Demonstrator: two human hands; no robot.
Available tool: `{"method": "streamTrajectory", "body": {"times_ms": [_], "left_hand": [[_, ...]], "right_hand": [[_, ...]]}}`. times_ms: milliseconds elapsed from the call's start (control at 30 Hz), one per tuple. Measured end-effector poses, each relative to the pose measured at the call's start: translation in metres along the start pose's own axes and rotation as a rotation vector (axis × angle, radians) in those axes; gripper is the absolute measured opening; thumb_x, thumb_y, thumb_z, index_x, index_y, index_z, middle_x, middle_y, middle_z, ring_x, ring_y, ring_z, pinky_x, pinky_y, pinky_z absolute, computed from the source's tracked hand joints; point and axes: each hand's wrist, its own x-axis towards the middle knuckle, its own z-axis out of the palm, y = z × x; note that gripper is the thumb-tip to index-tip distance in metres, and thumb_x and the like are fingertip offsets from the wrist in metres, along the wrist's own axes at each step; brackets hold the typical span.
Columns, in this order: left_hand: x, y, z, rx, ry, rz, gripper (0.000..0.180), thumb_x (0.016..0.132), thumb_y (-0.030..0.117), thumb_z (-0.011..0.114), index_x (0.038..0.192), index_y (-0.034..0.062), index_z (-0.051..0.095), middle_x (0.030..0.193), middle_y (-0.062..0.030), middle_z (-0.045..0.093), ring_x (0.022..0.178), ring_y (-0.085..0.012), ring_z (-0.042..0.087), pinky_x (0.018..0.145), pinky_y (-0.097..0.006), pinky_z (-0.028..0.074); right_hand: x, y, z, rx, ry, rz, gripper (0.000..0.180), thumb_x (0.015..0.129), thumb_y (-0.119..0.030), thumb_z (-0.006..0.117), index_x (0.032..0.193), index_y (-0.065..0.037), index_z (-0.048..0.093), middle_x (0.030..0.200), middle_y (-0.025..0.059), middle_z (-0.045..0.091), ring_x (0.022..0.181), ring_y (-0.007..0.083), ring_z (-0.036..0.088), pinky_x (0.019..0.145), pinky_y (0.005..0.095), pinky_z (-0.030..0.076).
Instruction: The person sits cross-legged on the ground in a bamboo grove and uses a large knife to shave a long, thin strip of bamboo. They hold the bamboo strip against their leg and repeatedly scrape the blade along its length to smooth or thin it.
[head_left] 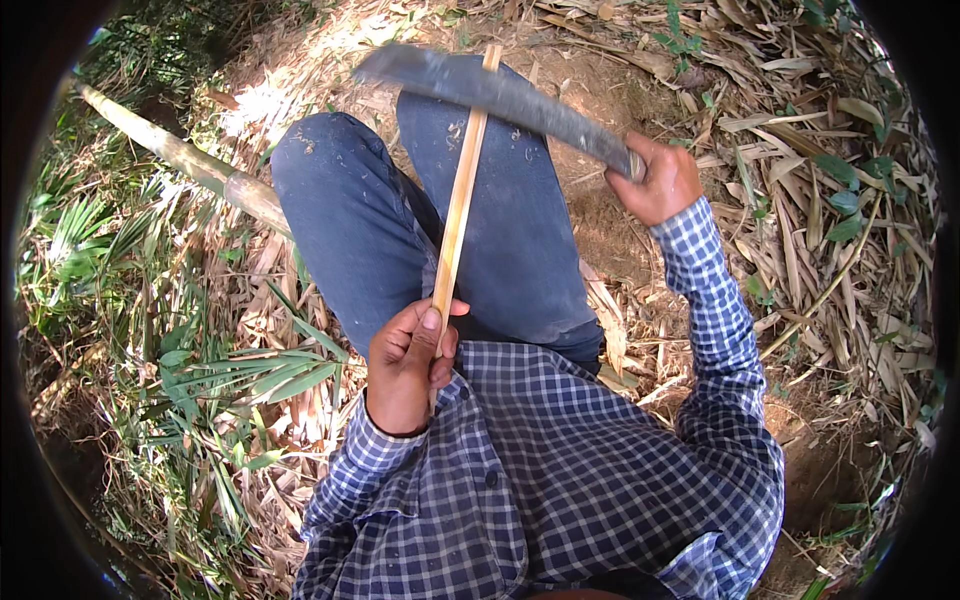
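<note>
Strip (461, 205), pale yellow, slender, straight, partly behind a dark blade (525, 109)

Blue-and-white checked shirt (570, 460), dark blue trousers (340, 215) (lightly dirt-flecked).

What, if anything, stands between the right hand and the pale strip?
Only the dark blade that the right hand holds: it crosses in front of the pale strip near its far end; contact is unclear. Nothing else visible stands between them.

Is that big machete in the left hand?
No, the right hand grips the machete, while the left hand holds the bamboo strip.
</note>
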Motion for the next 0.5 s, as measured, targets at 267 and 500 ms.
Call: {"method": "streamTrajectory", "body": {"times_ms": [267, 500], "left_hand": [[0.000, 0.004, -0.001, 0.013, 0.008, -0.023, 0.033, 0.105, 0.021, 0.046, 0.125, -0.0005, 0.059, 0.073, -0.0002, 0.055, 0.052, -0.0032, 0.039, 0.047, -0.017, 0.029], [0.002, 0.004, 0.001, -0.013, 0.018, -0.038, 0.037, 0.104, 0.022, 0.048, 0.132, 0.0000, 0.056, 0.074, -0.0008, 0.056, 0.053, -0.0034, 0.040, 0.048, -0.017, 0.031]], "right_hand": [[-0.024, -0.015, -0.006, 0.029, -0.075, -0.027, 0.024, 0.072, -0.025, 0.071, 0.084, -0.004, 0.069, 0.061, 0.0156, 0.064, 0.054, 0.0311, 0.065, 0.056, 0.0418, 0.053], [-0.049, -0.026, 0.000, 0.055, 0.005, -0.309, 0.019, 0.070, -0.018, 0.071, 0.072, -0.004, 0.060, 0.058, 0.0134, 0.057, 0.052, 0.0297, 0.061, 0.047, 0.0397, 0.047]]}}
